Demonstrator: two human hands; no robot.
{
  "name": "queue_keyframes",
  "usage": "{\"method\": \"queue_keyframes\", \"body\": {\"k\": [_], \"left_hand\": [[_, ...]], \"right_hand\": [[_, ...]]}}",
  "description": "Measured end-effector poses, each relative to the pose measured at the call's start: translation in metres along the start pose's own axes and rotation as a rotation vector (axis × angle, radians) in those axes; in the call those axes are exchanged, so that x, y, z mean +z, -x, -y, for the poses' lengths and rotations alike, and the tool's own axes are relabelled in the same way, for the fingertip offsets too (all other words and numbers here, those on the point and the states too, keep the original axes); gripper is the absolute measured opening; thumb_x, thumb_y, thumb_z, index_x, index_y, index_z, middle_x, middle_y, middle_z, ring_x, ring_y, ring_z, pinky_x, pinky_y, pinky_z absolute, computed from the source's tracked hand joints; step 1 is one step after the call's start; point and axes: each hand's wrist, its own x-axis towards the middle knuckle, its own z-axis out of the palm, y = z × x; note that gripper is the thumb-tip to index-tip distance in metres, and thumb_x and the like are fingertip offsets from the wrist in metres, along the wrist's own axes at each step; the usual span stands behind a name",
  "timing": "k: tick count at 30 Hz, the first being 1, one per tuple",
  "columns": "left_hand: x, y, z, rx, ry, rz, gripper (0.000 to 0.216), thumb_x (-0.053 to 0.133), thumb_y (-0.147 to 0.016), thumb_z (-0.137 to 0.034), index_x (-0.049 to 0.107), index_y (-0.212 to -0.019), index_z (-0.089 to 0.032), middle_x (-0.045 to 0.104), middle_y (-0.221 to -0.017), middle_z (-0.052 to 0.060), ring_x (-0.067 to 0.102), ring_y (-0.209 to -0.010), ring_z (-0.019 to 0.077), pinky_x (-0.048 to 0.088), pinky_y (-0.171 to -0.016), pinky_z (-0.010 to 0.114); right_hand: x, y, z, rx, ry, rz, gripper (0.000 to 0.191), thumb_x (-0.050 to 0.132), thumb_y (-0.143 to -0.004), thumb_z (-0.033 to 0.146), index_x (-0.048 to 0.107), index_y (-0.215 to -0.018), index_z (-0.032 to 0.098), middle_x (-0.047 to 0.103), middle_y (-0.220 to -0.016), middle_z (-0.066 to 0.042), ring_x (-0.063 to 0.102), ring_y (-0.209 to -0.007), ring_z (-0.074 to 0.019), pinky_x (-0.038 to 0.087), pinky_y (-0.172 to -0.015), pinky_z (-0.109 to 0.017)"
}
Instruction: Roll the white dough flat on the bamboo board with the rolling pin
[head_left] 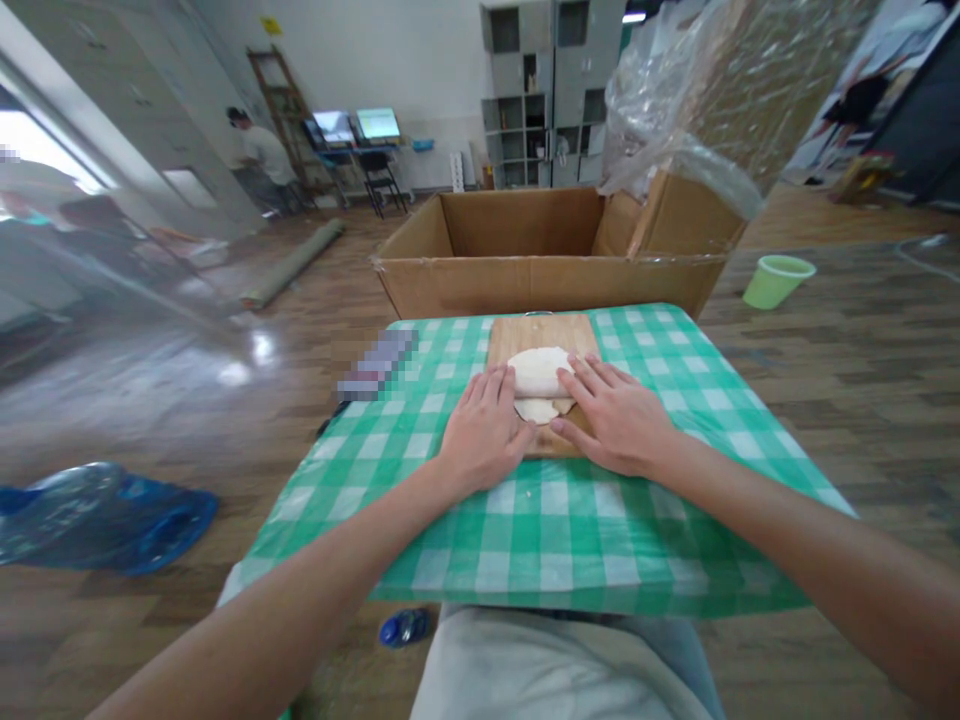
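A flat sheet of pale dough point(541, 358) lies on a wooden board point(517, 332) in the middle of the table. Across it runs a pale cylinder point(538, 381) much like the dough in colour; I cannot tell whether it is a rolling pin or a rolled part of the dough. My left hand point(487, 425) rests palm down at its left end, fingers stretched out. At the right end, my right hand point(619, 415) is also palm down with its fingers spread. The fingers cover both ends of the cylinder. Part of the dough shows below it, with an uneven edge.
A green checked cloth point(585, 555) covers the table. A blurred-out flat object point(377, 365) lies at its left edge. Beyond stands a large cardboard box point(540, 285). A green bucket point(778, 282), a blue plastic bottle point(105, 515) and a small bottle point(405, 628) are on the floor.
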Motion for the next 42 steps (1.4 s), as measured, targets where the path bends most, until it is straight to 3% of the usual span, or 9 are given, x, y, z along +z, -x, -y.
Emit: {"method": "queue_keyframes", "body": {"k": [5,11,18,24,29,34,42], "left_hand": [[0.010,-0.032,0.018,-0.024,0.034,0.065,0.071,0.031,-0.108,-0.051,0.039,-0.159,-0.003,0.045,-0.165,0.021,0.039,-0.156,0.0313,0.026,-0.131,0.048],[0.011,-0.077,0.034,-0.029,0.047,0.202,0.075,0.010,-0.111,-0.054,0.039,-0.161,-0.007,0.039,-0.170,0.016,0.035,-0.160,0.0265,0.024,-0.130,0.042],[0.018,-0.120,0.043,-0.095,0.084,0.242,0.077,0.005,-0.109,-0.063,0.038,-0.165,-0.021,0.045,-0.168,0.007,0.045,-0.153,0.0289,0.036,-0.122,0.045],[0.027,-0.145,0.048,-0.057,-0.003,0.242,0.075,0.007,-0.110,-0.061,0.038,-0.165,-0.020,0.041,-0.170,0.011,0.046,-0.152,0.0340,0.042,-0.116,0.051],[0.026,-0.131,0.044,0.050,-0.033,0.180,0.069,0.009,-0.112,-0.054,0.058,-0.149,-0.021,0.056,-0.158,0.012,0.054,-0.143,0.0318,0.046,-0.111,0.048],[0.018,-0.101,0.038,0.093,-0.039,0.101,0.073,0.009,-0.112,-0.055,0.052,-0.154,-0.013,0.057,-0.158,0.014,0.050,-0.148,0.0284,0.034,-0.123,0.043],[0.014,-0.057,0.030,0.092,-0.062,0.040,0.077,0.024,-0.109,-0.060,0.033,-0.165,-0.007,0.041,-0.168,0.019,0.036,-0.159,0.0306,0.022,-0.130,0.046]], "right_hand": [[0.004,-0.014,-0.011,-0.020,-0.029,0.008,0.084,0.024,-0.105,0.072,0.045,-0.161,0.012,0.038,-0.170,-0.018,0.031,-0.158,-0.0387,0.032,-0.125,-0.056],[0.013,-0.049,-0.045,-0.014,-0.069,0.097,0.086,0.005,-0.108,0.066,0.046,-0.161,0.011,0.042,-0.168,-0.016,0.032,-0.159,-0.0367,0.028,-0.128,-0.053],[0.031,-0.080,-0.081,0.044,-0.143,0.092,0.084,0.008,-0.107,0.068,0.051,-0.160,0.018,0.036,-0.173,-0.011,0.021,-0.162,-0.0384,0.023,-0.129,-0.060],[0.040,-0.092,-0.094,0.118,-0.141,0.105,0.088,0.005,-0.107,0.068,0.051,-0.159,0.014,0.037,-0.171,-0.014,0.024,-0.161,-0.0388,0.020,-0.129,-0.059],[0.036,-0.081,-0.080,0.085,-0.111,0.085,0.084,0.008,-0.108,0.065,0.050,-0.158,0.012,0.045,-0.166,-0.016,0.026,-0.161,-0.0343,0.019,-0.130,-0.057],[0.024,-0.061,-0.053,0.068,-0.110,0.061,0.083,0.003,-0.109,0.061,0.058,-0.148,0.012,0.060,-0.153,-0.017,0.046,-0.151,-0.0303,0.025,-0.129,-0.050],[0.015,-0.029,-0.014,0.149,-0.101,0.041,0.098,0.013,-0.104,0.076,0.040,-0.161,0.001,0.036,-0.169,-0.025,0.028,-0.160,-0.0366,0.028,-0.128,-0.051]]}}
